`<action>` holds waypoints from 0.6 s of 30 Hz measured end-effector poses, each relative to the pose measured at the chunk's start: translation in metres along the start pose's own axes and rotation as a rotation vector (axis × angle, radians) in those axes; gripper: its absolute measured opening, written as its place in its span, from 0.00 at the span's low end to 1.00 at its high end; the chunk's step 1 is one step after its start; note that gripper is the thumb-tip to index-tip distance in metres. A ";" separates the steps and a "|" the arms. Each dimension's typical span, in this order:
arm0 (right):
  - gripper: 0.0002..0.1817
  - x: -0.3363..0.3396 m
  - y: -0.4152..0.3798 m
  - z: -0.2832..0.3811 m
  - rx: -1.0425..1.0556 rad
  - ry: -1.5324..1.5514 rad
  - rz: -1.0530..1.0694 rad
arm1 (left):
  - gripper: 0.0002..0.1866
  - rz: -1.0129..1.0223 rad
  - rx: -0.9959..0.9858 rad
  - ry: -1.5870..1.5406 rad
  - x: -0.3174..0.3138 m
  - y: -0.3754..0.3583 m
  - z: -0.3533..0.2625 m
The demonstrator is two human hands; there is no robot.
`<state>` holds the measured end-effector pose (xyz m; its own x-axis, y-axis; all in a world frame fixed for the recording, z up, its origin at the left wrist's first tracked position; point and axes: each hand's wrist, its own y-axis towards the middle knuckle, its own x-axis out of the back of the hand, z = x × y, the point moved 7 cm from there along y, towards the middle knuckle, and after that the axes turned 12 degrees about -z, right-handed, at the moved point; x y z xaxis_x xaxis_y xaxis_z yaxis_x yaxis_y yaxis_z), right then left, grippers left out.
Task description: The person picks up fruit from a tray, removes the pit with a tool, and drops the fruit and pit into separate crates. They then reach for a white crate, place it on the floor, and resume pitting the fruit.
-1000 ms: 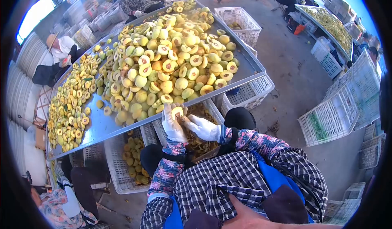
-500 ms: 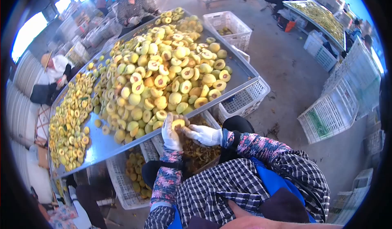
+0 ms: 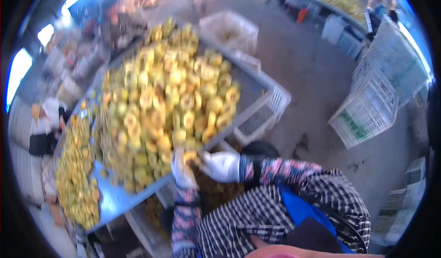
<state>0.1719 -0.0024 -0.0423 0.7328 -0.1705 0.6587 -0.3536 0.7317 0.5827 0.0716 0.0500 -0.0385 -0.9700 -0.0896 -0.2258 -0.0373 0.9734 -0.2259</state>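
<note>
Currently: halved peach (image 3: pixel 189 157), cupped in the gloved left hand (image 3: pixel 183 169), just below the heaped steel worktop (image 3: pixel 110 198) edge. Right hand (image 3: pixel 220 166) pinches at its cut face. Judged light, soft-fleshed, juice-slick, bruisable; best held around the skin side.

yellow fruit halves (image 3: pixel 161 106), white-gloved left hand (image 3: pixel 183 170), floral sleeve (image 3: pixel 186 212)

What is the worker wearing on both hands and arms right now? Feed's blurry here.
Both the left hand and the right hand wear white fabric gloves. Each forearm is covered by a dark floral oversleeve with pink and blue flowers, gathered at the wrist. Above them sit black-and-white checked shirt sleeves. Motion blur hides finer detail.
</note>
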 end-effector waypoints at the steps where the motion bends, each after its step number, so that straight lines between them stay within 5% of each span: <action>1: 0.21 -0.018 -0.022 -0.004 0.133 -0.201 0.008 | 0.22 0.005 -0.238 0.199 0.004 0.001 -0.008; 2: 0.20 -0.003 -0.016 0.013 0.289 -0.387 0.005 | 0.21 0.124 -0.397 0.165 0.004 -0.003 -0.014; 4: 0.22 0.006 0.001 0.006 -0.687 1.037 0.108 | 0.18 0.141 0.196 -0.345 -0.003 0.002 0.006; 6: 0.27 -0.002 -0.006 0.015 -1.138 1.038 0.366 | 0.16 -0.039 0.264 -0.502 0.009 0.004 0.010; 14: 0.24 -0.003 -0.011 0.031 -1.057 0.977 0.260 | 0.16 0.042 0.330 -0.555 0.017 -0.007 0.014; 16: 0.23 -0.005 -0.013 0.033 -1.078 1.044 0.274 | 0.15 0.027 0.193 -0.308 0.018 -0.010 0.001; 18: 0.23 -0.038 -0.023 0.033 -1.426 1.415 0.365 | 0.14 0.024 0.147 -0.302 0.033 0.014 0.016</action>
<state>0.1328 -0.0351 -0.0652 0.8441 0.0852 -0.5293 -0.4615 0.6180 -0.6365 0.0430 0.0572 -0.0643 -0.8544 -0.1470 -0.4984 0.0408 0.9372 -0.3464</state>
